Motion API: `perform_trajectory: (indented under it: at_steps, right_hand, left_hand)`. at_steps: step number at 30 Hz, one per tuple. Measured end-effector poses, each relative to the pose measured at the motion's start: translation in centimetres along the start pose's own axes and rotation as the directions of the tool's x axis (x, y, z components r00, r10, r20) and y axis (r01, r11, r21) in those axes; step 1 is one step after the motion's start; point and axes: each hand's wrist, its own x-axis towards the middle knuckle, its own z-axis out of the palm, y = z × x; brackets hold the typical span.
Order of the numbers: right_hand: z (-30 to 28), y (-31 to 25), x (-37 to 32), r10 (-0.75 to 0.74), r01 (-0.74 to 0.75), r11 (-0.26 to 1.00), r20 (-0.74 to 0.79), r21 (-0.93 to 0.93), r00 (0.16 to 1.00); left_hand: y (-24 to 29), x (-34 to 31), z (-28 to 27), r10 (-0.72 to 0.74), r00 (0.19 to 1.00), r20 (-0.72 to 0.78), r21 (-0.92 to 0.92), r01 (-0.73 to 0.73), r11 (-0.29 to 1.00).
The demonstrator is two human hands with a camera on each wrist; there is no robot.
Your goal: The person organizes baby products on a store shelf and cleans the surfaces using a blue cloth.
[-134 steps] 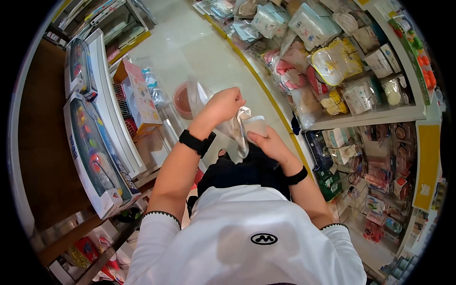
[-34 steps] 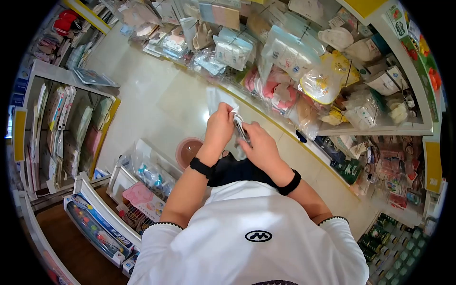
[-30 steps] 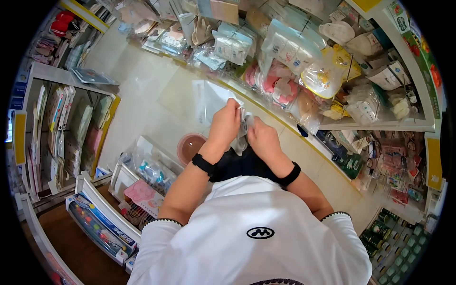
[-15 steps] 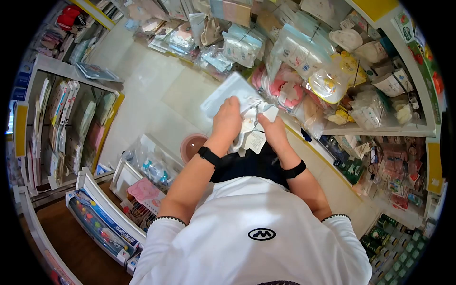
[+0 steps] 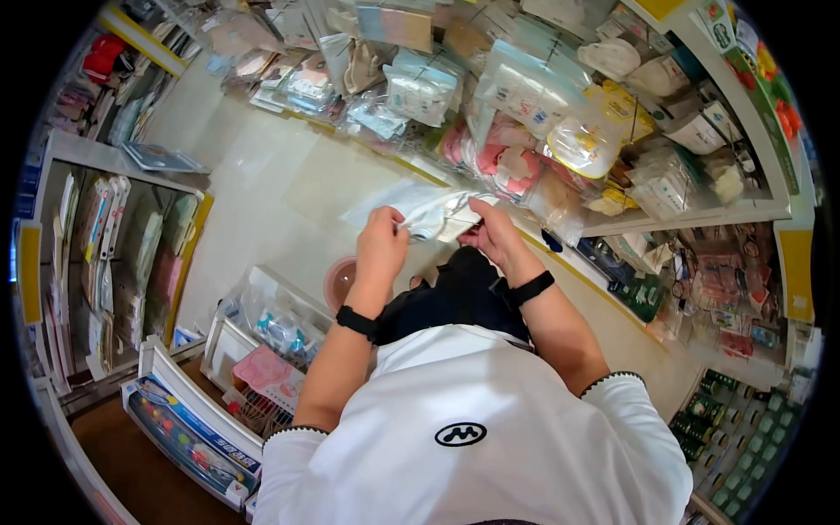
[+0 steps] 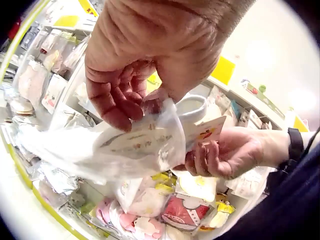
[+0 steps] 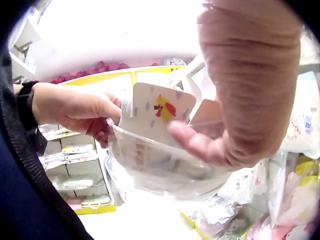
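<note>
Both hands are raised in front of the body. My left hand [image 5: 382, 249] pinches the rim of a clear plastic bag [image 7: 150, 155] between thumb and fingers. A white folded item sits in the bag's mouth, with a printed card [image 7: 165, 102] showing a yellow-and-red figure sticking out above the rim. My right hand [image 5: 496, 234] grips the card end at the other side of the opening, fingers curled beneath it in the left wrist view. A grey-white band [image 6: 192, 107] loops up beside the card. The bag's lower part hangs away to the left, partly blurred.
Shelves of bagged baby goods [image 5: 516, 96] line the right and far side of the aisle. Racks of flat packages [image 5: 114, 254] and a boxed toy [image 5: 188, 437] stand at the left. A pink bin [image 5: 340, 282] stands on the floor by the legs.
Half a second ago, the white item with its card lay spread in front of the bag; now it sits at the bag's mouth. The hands have shifted lower and the right hand has changed its hold.
</note>
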Motion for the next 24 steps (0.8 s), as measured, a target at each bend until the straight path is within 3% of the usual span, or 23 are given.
perform_trajectory:
  at_steps: [2,3,5,6,7,10,11,15,17,20,21,23,24]
  right_hand:
    - [0.2,-0.6,-1.0,-0.108,0.085,0.973,-0.098,-0.213,0.989]
    - [-0.1,-0.2,-0.7,-0.406,0.294,0.821,-0.137,-0.490,0.903]
    - [-0.1,-1.0,-2.0,-0.760,0.588,0.260,0.213,-0.766,0.614]
    - [0.4,-1.6,-3.2,-0.802,0.626,-0.088,0.428,-0.775,0.417]
    - [1.3,-2.3,-4.3,-0.676,0.728,-0.152,0.608,-0.668,0.417]
    - [3.0,-2.1,-4.9,-0.356,0.783,-0.297,0.824,-0.547,0.441]
    - [3.2,-1.5,-4.3,-0.415,0.757,-0.342,0.812,-0.557,0.410]
    - [2.8,-1.6,-2.8,-0.326,0.784,-0.327,0.842,-0.527,0.430]
    - [3.2,-1.7,-3.0,-0.252,0.819,-0.289,0.865,-0.495,0.434]
    - [3.3,-0.4,-1.5,-0.060,0.762,-0.373,0.833,-0.530,0.550]
    - [3.4,-0.2,-1.5,-0.112,0.758,-0.353,0.829,-0.549,0.548]
    - [3.9,-0.3,-1.6,-0.219,0.749,-0.310,0.810,-0.586,0.544]
    - [4.1,-0.3,-1.7,-0.349,0.751,-0.267,0.787,-0.603,0.508]
  left_hand:
    - [-0.6,0.8,-0.5,-0.034,0.999,-0.007,0.020,0.034,0.999]
    - [-0.8,1.0,-0.6,-0.018,1.000,0.002,0.007,0.018,1.000]
    - [-1.5,1.7,-0.6,0.011,1.000,0.011,-0.017,-0.011,1.000]
    - [-1.8,1.9,-0.5,0.026,1.000,0.017,-0.030,-0.026,0.999]
    - [-2.0,2.1,-0.4,0.003,0.999,0.051,-0.044,-0.001,0.999]
    - [-1.8,2.9,-0.1,-0.012,0.987,0.157,-0.090,0.027,0.996]
    - [-1.6,3.1,-0.2,-0.005,0.983,0.186,-0.109,0.026,0.994]
    - [-0.5,3.3,-0.6,-0.017,0.975,0.219,-0.150,0.051,0.987]
    - [0.3,3.0,-0.5,0.122,0.975,0.185,-0.140,-0.097,0.985]
    - [1.7,2.3,0.3,0.260,0.958,0.123,-0.085,-0.251,0.964]
    - [2.0,2.1,0.3,0.294,0.950,0.104,-0.061,-0.289,0.955]
    - [2.1,2.2,-0.4,0.172,0.980,0.094,-0.110,-0.162,0.981]
    - [2.0,2.3,-0.6,0.111,0.989,0.093,-0.136,-0.098,0.986]
